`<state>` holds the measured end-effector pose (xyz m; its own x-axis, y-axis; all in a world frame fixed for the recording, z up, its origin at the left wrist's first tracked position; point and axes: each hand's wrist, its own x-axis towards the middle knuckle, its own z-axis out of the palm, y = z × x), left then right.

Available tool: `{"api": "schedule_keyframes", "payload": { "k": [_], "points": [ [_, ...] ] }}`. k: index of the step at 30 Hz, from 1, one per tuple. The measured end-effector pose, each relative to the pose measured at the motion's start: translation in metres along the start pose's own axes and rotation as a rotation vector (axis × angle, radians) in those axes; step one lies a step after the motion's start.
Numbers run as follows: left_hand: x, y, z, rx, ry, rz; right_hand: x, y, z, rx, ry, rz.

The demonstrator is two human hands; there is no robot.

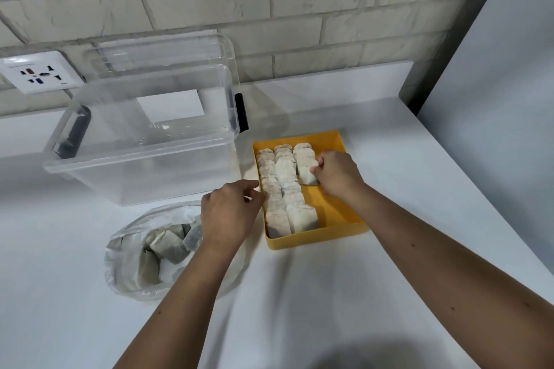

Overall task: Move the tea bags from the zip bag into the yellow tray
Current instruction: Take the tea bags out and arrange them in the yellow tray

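Observation:
The yellow tray (335, 213) lies on the white table, right of centre, with several pale tea bags (284, 186) in rows filling its left and middle. My right hand (337, 175) is inside the tray, fingers pinched on a tea bag (307, 172) in the right-hand row. My left hand (229, 210) hovers at the tray's left wall, fingers loosely curled, nothing visible in them. Below it the clear zip bag (132, 272) lies open with several darker tea bags (166, 246) inside.
A large clear plastic storage box (144, 141) with black latches stands left of the tray, against the white brick wall. A wall socket (39, 72) is at the far left. The table's right edge (479, 177) runs diagonally beside a grey panel.

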<state>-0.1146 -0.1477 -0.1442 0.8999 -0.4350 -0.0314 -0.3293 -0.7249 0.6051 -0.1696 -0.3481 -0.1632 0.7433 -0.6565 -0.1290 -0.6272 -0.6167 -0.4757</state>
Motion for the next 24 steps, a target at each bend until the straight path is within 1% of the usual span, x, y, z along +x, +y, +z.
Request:
{"api": "schedule_keyframes", "payload": {
  "k": [6,10,14,16,18,20,22,24],
  "points": [
    [0.003,-0.003,0.001,-0.053,-0.014,-0.025,0.008,-0.003,0.008,-0.005,0.010,0.001],
    [0.002,-0.006,-0.002,-0.104,-0.026,-0.007,0.005,-0.002,0.004,0.019,0.023,0.002],
    [-0.006,-0.010,-0.024,-0.243,-0.028,0.033,-0.018,-0.020,-0.013,0.091,0.134,-0.104],
    [-0.012,-0.016,-0.044,-0.329,-0.015,0.042,-0.039,-0.035,-0.021,0.176,0.142,-0.172],
    [-0.018,-0.024,-0.069,-0.438,0.024,0.015,-0.060,-0.049,-0.024,0.305,0.095,-0.224],
    [-0.027,-0.036,-0.092,-0.541,0.093,-0.029,-0.081,-0.063,-0.020,0.457,0.011,-0.243],
    [-0.035,-0.052,-0.109,-0.598,0.149,-0.074,-0.098,-0.074,-0.010,0.574,-0.077,-0.253],
    [-0.042,-0.069,-0.117,-0.625,0.171,-0.114,-0.111,-0.083,0.005,0.670,-0.158,-0.280]
  ]
}}
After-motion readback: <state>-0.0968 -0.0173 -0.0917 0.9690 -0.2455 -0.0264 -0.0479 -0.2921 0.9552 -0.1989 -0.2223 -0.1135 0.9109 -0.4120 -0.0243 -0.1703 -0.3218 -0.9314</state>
